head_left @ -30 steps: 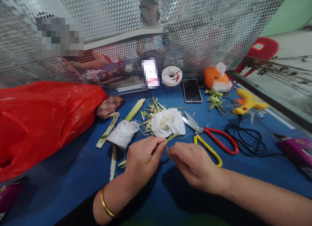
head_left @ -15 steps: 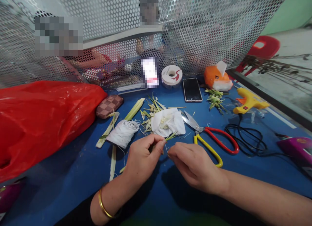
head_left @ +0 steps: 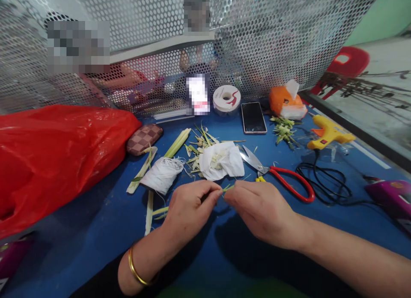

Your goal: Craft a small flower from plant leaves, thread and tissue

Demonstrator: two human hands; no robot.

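My left hand (head_left: 192,208) pinches a small green strip (head_left: 227,188) between thumb and forefinger at the middle of the blue table. Close beside it, my right hand (head_left: 261,212) is closed at the strip's other side; its fingertips are partly hidden. Beyond them lies a white tissue (head_left: 221,161) with pale plant bits on it, next to a heap of green scraps (head_left: 204,141). A bundle of white thread (head_left: 163,174) rests left of the tissue. Open scissors with a red handle (head_left: 293,184) lie to the right, their yellow handle mostly behind my right hand.
A red plastic bag (head_left: 64,156) and checkered pouch (head_left: 145,139) are at left. Toward the back stand a ribbon spool (head_left: 220,103), a phone (head_left: 253,118) and an orange tissue pack (head_left: 285,102). A yellow glue gun (head_left: 330,133) with black cable lies right. Perforated mesh rises behind.
My right hand has moved slightly up and now covers most of the yellow scissor handle. My left hand has shifted slightly right, and the fingertips of both hands are nearer each other.
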